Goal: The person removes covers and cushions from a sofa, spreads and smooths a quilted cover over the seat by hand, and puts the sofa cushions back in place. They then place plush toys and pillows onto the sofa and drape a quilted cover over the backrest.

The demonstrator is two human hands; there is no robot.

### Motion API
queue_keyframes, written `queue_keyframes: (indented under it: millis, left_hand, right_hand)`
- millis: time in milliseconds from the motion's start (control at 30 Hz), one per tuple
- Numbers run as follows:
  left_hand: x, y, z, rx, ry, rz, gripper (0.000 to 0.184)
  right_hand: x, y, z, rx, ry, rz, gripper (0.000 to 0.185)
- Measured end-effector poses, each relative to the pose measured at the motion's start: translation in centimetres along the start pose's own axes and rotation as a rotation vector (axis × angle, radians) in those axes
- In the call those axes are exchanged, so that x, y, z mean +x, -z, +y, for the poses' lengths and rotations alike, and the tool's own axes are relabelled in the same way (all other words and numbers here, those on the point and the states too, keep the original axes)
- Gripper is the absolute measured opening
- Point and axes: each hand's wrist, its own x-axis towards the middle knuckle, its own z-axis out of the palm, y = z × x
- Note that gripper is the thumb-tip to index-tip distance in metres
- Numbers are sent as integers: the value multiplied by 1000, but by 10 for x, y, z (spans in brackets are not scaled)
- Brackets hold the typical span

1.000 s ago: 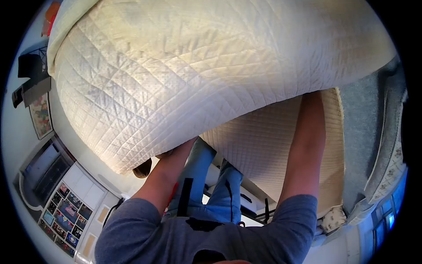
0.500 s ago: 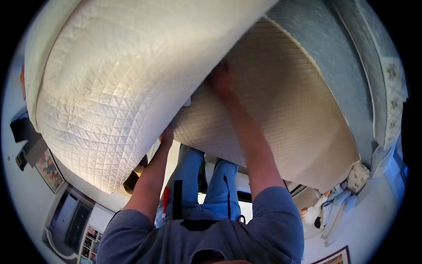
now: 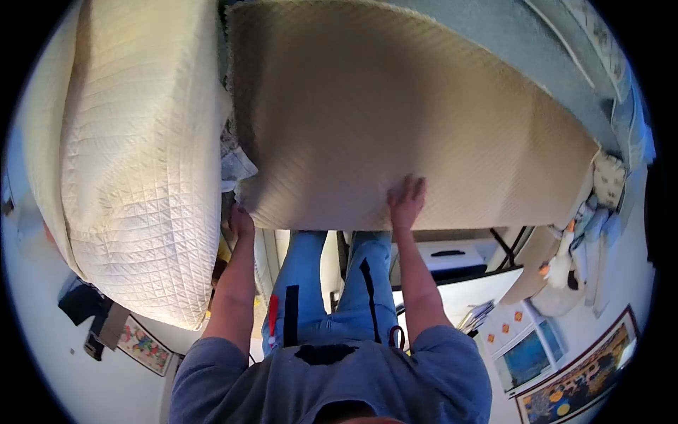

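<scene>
A beige quilted seat cover lies spread across the wide seat in front of me. My right hand rests palm down on its near part, fingers apart. At the near left corner of the seat cover is my left hand, its fingers closed at the edge and partly hidden. Beside that hand, a bulky form under a cream quilted cover rises on the left. A pale crumpled piece of cloth pokes from the gap between the two covers.
Blue-grey upholstery borders the seat at the back and right. Beyond the right end are a white goose-like plush toy and a patterned cushion. Behind me stands a white surface with papers. Framed pictures hang on the walls.
My right hand has come back from the far left gap to the seat cover's near part. The cream quilted cover now blocks less of the seat, and my view has shifted.
</scene>
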Motion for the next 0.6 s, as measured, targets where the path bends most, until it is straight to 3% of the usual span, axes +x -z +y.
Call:
queue_keyframes:
  millis: [67, 100, 233, 333, 367, 400, 467, 500, 567, 600]
  left_hand:
    - [-17, 41, 39, -26, 187, 90, 23]
    - [-15, 40, 35, -5, 176, 80, 23]
    - [9, 47, 36, -148, 136, -50, 25]
    - [21, 71, 50, 163, -118, -190, 24]
    - [19, 79, 59, 168, -119, -174, 24]
    - [11, 81, 74, 21, -178, 30, 21]
    - [4, 75, 95, -67, -265, 236, 14]
    - [-1, 69, 102, -9, -290, 234, 11]
    - [-30, 94, 167, -196, -531, 137, 11]
    - [-34, 94, 183, -52, -531, -118, 25]
  right_hand:
    - [-12, 1, 31, 161, -122, 20, 64]
    - [-22, 0, 41, 318, -217, 51, 66]
    - [-60, -22, 62, 277, -300, 33, 66]
    - [-92, -40, 55, 221, -287, 82, 68]
    - [-100, -40, 45, 239, -288, 37, 67]
    - [-106, -39, 36, 258, -283, -4, 67]
    - [-119, -33, 15, 278, -180, -64, 65]
    - [-125, -30, 4, 266, -134, -136, 63]
    - [-130, -27, -14, 267, -69, -193, 62]
    - [-129, -27, -23, 256, 24, -246, 59]
